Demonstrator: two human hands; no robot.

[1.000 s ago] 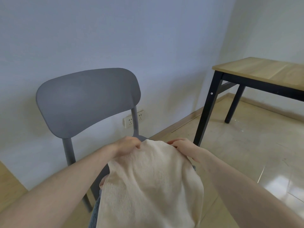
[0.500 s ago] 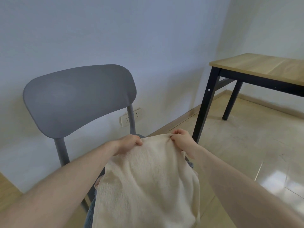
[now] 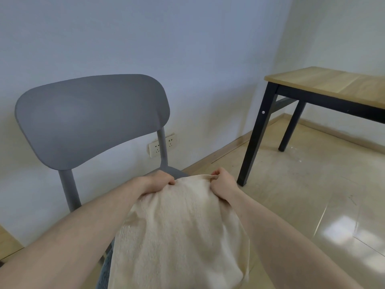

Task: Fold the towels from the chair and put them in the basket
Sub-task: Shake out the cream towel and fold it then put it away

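A cream towel (image 3: 179,232) hangs down in front of me over the seat of a grey chair (image 3: 91,119). My left hand (image 3: 160,181) pinches its top left corner and my right hand (image 3: 221,182) pinches its top right corner, both fists closed on the cloth. The top edge is stretched between the hands, just in front of the chair's backrest. A bluish cloth (image 3: 105,274) peeks out under the towel at the bottom left. The chair seat is mostly hidden by the towel. No basket is in view.
A wooden table with black legs (image 3: 325,86) stands to the right, its near leg close to my right hand. A wall socket (image 3: 161,144) sits low on the wall behind the chair. Glossy tiled floor (image 3: 312,205) spreads to the right.
Both hands have drawn closer together along the towel's top edge and gripped it more tightly. The view has shifted slightly, with the chair now further left.
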